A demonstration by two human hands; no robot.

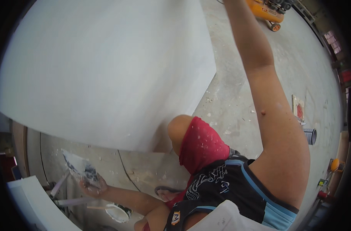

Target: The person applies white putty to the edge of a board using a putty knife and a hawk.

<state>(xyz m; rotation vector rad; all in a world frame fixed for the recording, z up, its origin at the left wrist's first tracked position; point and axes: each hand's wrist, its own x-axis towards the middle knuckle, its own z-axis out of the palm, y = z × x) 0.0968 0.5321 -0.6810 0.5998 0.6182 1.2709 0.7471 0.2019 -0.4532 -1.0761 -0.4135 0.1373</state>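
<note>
- Plate [80, 164], thin, flat and roughly rectangular, held tilted out beyond the panel's near edge, toward the left part of that edge. Its face is smeared with white paste, broken by dark blue-grey blotches densest toward the gripped end; its far end looks paler and its outline ragged.
- Left hand [93, 186] clamped on the plate's lower end, fingers bent about it; their exact placing is blurred.
- Right arm [266, 88] stretched up past the panel's right corner and out of the top of the view; the right hand lies outside the view, so I cannot tell its state. The hands are well apart.
- Panel [106, 73], large, pale grey-white and smooth, with straight edges bowed by the lens; a brownish shade darkens its near edge beside the bent knee [178, 131].
- Bucket [118, 213] with a white-crusted rim, below the left forearm, a pale stick [96, 208] close to its rim.
- Floor [229, 92], grey concrete, flecked with pale scraps; a dark cord [125, 167] runs out from under the panel's near edge.
- Orange air compressor [268, 12] on the floor, well beyond the panel's right corner.
- Grey can [310, 136] on its side, just beside the right upper arm in view.
</note>
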